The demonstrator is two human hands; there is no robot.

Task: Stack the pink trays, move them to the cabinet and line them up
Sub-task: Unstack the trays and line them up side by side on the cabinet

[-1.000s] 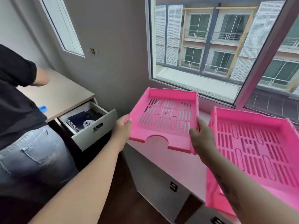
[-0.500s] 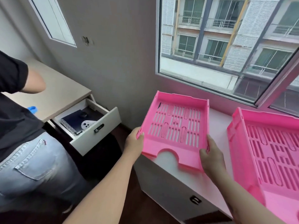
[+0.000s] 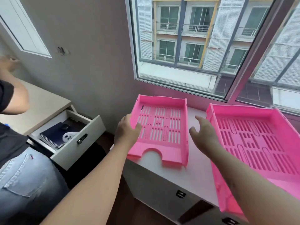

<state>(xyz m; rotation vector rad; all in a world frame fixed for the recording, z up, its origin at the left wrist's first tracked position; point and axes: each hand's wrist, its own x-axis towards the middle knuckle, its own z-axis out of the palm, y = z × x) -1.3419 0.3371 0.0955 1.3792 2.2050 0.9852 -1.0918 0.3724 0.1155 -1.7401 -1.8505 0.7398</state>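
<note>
Surface: white cabinet surface.
Right: right pink slotted plastic tray, lying on it.
Left: left pink slotted plastic tray, flat beside it, apart.
Left hand: grasps this tray's left wall.
Right hand: released, fingers spread, between the trays.

Bright daylight from window, soft shadows, wide-angle edge distortion, slight blur

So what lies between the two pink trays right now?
Head view: a strip of bare cabinet top between left tray and right tray, with the right hand hovering over it.
</note>
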